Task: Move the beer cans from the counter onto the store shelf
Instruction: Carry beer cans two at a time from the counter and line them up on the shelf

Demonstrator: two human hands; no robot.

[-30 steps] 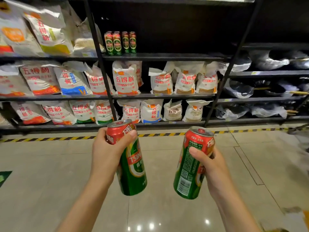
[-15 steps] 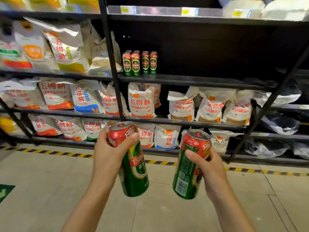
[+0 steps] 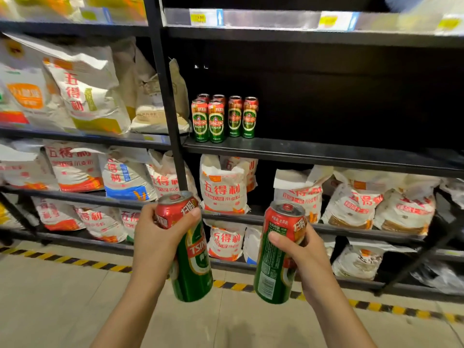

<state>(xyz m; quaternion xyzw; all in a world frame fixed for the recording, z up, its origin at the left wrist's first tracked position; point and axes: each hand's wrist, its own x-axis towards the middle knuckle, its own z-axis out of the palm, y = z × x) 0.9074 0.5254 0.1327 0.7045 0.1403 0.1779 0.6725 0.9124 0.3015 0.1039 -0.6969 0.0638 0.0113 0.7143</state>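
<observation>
Bright, even light from overhead. The top price strip [image 3: 313, 20] and the left flour bags [image 3: 82, 94] are smeared with motion blur. Shelf lines bow at the edges.

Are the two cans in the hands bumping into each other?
Apart. The head view shows floor and shelf between the left can and the right can all the way down.

Rack [image 3: 173, 136]: black metal, with several shelves; price tags on the top rail
Middle shelf [image 3: 326, 153]: six beer cans [image 3: 224, 119] stand upright at its left end, close together; the rest is bare
Left shelves: big paper bags [image 3: 85, 96], some leaning
Lower shelves: white flour bags [image 3: 223, 187] in rows
Floor [image 3: 50, 297]: pale tiles; a striped tape [image 3: 75, 260] runs along the rack
</observation>
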